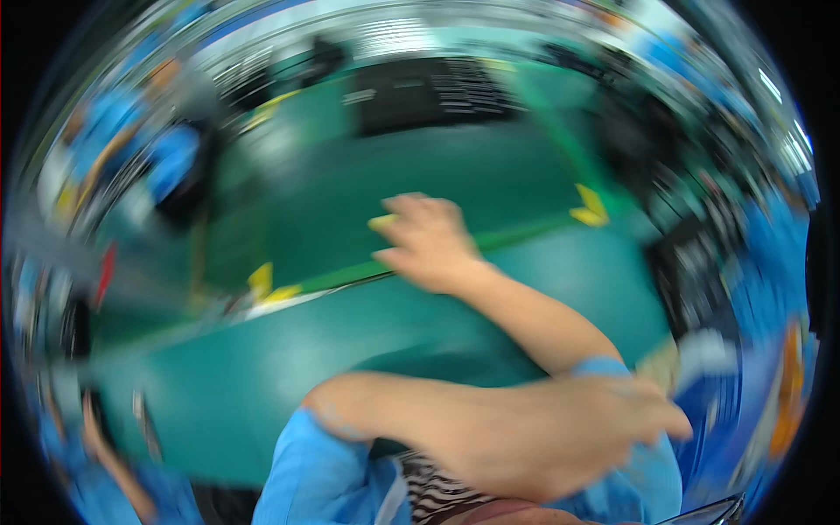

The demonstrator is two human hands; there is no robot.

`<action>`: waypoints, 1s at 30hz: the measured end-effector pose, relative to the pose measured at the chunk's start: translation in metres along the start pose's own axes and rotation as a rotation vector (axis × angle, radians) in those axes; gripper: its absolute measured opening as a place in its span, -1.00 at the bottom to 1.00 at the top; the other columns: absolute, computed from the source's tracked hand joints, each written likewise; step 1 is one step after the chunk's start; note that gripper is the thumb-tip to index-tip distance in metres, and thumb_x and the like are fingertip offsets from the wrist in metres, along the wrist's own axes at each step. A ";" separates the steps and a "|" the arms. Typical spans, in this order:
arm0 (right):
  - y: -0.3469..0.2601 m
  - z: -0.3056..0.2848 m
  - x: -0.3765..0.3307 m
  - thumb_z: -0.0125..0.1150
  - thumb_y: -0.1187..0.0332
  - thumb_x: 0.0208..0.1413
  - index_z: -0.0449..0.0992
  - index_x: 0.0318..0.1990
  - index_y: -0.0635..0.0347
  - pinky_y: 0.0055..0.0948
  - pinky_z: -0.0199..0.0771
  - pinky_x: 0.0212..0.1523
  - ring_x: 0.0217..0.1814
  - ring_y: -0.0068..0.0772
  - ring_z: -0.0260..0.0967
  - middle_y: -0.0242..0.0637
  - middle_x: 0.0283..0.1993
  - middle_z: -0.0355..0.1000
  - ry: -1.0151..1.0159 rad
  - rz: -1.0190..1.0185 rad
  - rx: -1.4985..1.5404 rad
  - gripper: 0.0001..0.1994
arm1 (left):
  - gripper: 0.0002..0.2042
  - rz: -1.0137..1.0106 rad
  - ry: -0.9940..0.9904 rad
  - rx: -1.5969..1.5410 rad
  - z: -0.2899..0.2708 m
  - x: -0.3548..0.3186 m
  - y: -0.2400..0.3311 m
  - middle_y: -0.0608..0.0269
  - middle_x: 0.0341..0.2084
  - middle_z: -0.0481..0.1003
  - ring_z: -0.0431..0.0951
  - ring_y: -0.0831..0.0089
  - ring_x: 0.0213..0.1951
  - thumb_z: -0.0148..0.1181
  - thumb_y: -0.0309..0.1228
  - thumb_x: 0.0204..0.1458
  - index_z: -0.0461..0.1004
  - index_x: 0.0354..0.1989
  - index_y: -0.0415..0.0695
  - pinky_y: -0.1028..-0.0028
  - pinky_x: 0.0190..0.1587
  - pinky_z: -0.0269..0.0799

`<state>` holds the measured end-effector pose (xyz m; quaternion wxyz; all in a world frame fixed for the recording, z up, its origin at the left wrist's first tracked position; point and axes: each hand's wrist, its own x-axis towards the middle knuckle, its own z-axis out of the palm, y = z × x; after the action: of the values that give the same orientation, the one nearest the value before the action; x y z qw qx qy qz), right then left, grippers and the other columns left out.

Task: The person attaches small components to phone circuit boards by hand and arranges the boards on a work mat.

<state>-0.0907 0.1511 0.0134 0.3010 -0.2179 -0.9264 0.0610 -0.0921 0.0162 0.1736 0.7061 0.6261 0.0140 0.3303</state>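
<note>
My left arm crosses in front of my body to the right. My left hand (604,429) hovers near my right sleeve (599,367), smeared by motion, so its fingers and anything in them cannot be made out. My right hand (429,245) reaches forward over the near edge of a dark green mat (332,192). Its thumb and fingers are apart. A small yellow patch (381,223) shows at one fingertip; whether it is a finger cover or a loose piece is too blurred to tell.
Yellow corner marks (591,206) sit on the green table (236,350). A black laptop-like device (429,94) lies at the mat's far side. Dark equipment (639,131) stands at right. People in blue work on the left (109,131) and right (770,254); another person's hand (92,424) is lower left.
</note>
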 end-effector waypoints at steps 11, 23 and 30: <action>0.033 -0.001 -0.025 0.01 0.02 0.06 0.37 -0.02 0.17 0.07 -0.08 0.21 0.24 0.03 0.02 0.05 0.13 0.17 -0.018 0.053 -0.046 -0.54 | -0.63 0.591 0.861 0.128 0.006 0.027 0.007 0.08 -0.26 0.40 0.41 0.33 -0.41 0.01 -0.52 -0.06 0.27 -0.02 -0.32 0.37 -0.33 0.34; 0.020 -0.002 -0.014 -0.01 0.00 0.05 0.39 -0.05 0.16 0.03 -0.07 0.22 0.25 0.00 0.04 0.02 0.15 0.19 -0.004 0.065 -0.020 -0.55 | -0.48 0.483 0.592 0.451 -0.035 0.038 0.017 -0.15 -0.08 0.28 0.41 0.14 -0.20 0.05 -0.47 0.07 0.04 0.21 -0.14 0.32 -0.17 0.39; 0.032 0.008 -0.018 -0.06 0.00 0.10 0.34 0.01 0.16 0.05 -0.13 0.26 0.30 0.02 -0.02 0.03 0.19 0.14 -0.067 0.057 -0.088 -0.54 | -0.53 0.448 0.490 0.508 -0.043 0.015 0.026 -0.01 -0.16 0.30 0.39 0.19 -0.24 0.05 -0.43 0.07 0.09 0.17 -0.07 0.33 -0.19 0.35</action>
<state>-0.0704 0.1717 -0.0104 0.2579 -0.2553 -0.9311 0.0361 -0.1107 0.0611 0.1939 0.4155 0.6711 0.1258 0.6010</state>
